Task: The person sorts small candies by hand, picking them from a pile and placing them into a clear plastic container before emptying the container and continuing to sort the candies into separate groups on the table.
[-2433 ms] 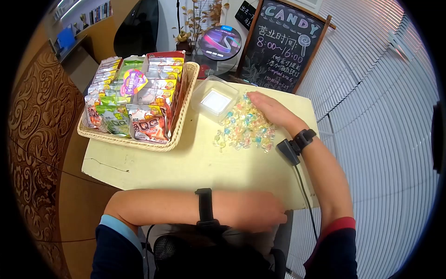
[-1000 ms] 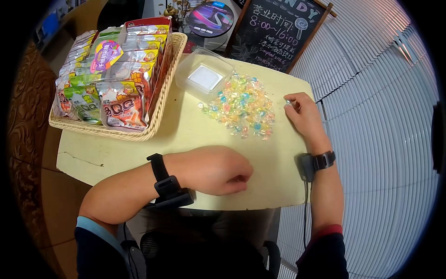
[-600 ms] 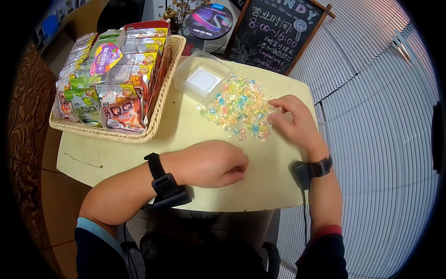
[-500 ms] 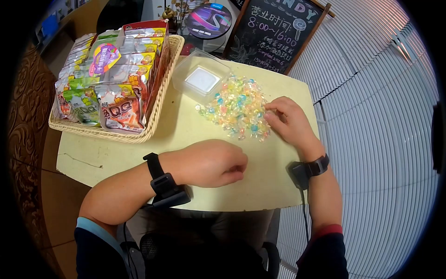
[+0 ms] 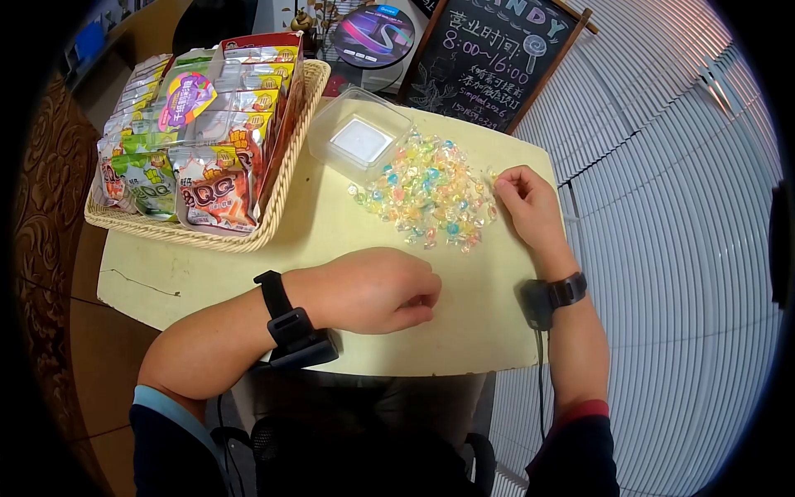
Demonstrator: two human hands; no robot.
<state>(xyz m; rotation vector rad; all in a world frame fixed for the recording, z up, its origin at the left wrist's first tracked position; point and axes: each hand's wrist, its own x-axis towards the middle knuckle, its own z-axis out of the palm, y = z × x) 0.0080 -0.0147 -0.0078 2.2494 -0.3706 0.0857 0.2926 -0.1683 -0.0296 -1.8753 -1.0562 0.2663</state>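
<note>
A heap of small wrapped candies (image 5: 426, 195) in clear, twisted wrappers lies loose on the pale yellow table. My right hand (image 5: 528, 199) is at the heap's right edge, thumb and forefinger pinched together. A bit of clear wrapper shows at these fingertips, and most of that candy is hidden. My left hand (image 5: 385, 290) rests in front of the heap, curled into a loose fist with its back up. Its palm is hidden, so its contents, if any, cannot be seen. Behind the heap stands a clear plastic box (image 5: 360, 137) with a white patch on its bottom.
A wicker basket (image 5: 286, 186) with bagged snacks fills the table's (image 5: 472, 331) left side. Beyond the far edge stand a chalkboard sign (image 5: 489, 66) and a round dark package (image 5: 374, 37). White blinds (image 5: 662, 248) run along the right. Both wrists wear strapped black devices with cables.
My right hand has drawn back a little to the right, from the candies to the heap's edge, its fingers now pinched. My left hand has stayed in place.
</note>
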